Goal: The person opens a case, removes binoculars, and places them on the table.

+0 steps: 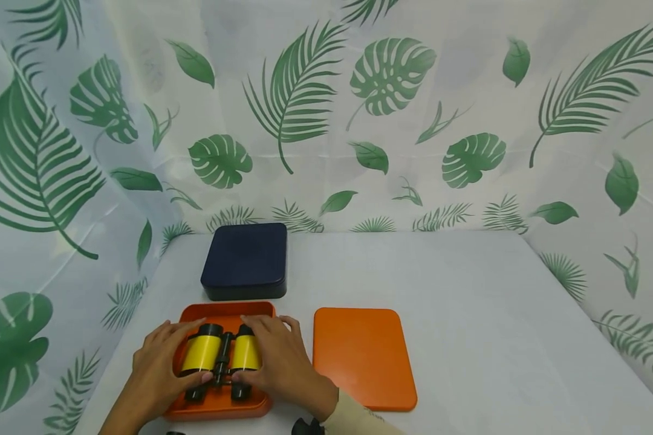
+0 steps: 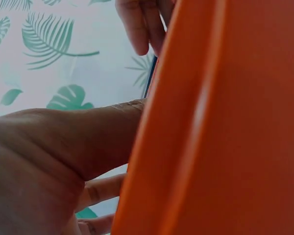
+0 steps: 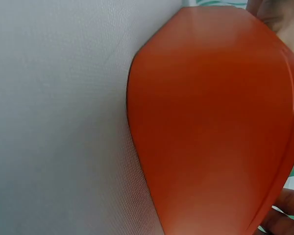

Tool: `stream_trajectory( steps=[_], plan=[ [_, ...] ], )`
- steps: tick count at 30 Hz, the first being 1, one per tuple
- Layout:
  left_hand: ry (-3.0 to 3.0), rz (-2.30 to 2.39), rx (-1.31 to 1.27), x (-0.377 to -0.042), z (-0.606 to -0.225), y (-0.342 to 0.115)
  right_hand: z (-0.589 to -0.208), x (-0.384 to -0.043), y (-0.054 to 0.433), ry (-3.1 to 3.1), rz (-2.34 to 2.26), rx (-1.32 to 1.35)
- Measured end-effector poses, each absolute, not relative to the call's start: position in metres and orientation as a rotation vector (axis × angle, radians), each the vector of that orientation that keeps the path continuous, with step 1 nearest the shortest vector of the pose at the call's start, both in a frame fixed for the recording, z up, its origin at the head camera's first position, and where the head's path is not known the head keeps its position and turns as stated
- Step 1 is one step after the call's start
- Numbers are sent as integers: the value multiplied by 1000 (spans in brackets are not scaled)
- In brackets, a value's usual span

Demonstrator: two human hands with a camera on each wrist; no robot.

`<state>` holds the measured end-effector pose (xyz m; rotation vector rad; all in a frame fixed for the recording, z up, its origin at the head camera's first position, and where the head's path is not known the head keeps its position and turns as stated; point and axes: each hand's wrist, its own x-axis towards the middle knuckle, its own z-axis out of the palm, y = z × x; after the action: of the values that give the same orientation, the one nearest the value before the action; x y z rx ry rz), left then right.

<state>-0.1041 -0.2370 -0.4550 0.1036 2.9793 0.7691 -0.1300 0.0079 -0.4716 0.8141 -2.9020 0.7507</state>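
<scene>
A pair of yellow and black binoculars (image 1: pixel 222 356) lies within an open orange box (image 1: pixel 217 412) in the head view. My left hand (image 1: pixel 160 365) holds its left barrel, thumb near the lower end and fingers at the upper end. On the other barrel, my right hand (image 1: pixel 283 356) grips in the same way, its thumb across the lower part. Both wrist views are largely filled by the box's outer wall (image 2: pixel 186 122), which hides the binoculars there. Part of the left hand (image 2: pixel 49 156) shows beside that wall.
Behind the box stands a dark navy case (image 1: pixel 245 260), close to its far rim. An orange lid (image 1: pixel 364 359) lies flat on the white table (image 1: pixel 468 314) to the right. A leaf-printed curtain (image 1: pixel 315 181) borders the table at the back and sides.
</scene>
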Motion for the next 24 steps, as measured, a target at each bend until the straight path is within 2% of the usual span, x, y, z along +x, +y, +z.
stream_trajectory(
  steps=[12,24],
  plan=[
    [2950,756,86,-106,-460,-237,-472,-142,5,-2891,736,804],
    [3039,741,125,-105,-459,-237,-469,-139,4,-2853,632,772]
  ],
)
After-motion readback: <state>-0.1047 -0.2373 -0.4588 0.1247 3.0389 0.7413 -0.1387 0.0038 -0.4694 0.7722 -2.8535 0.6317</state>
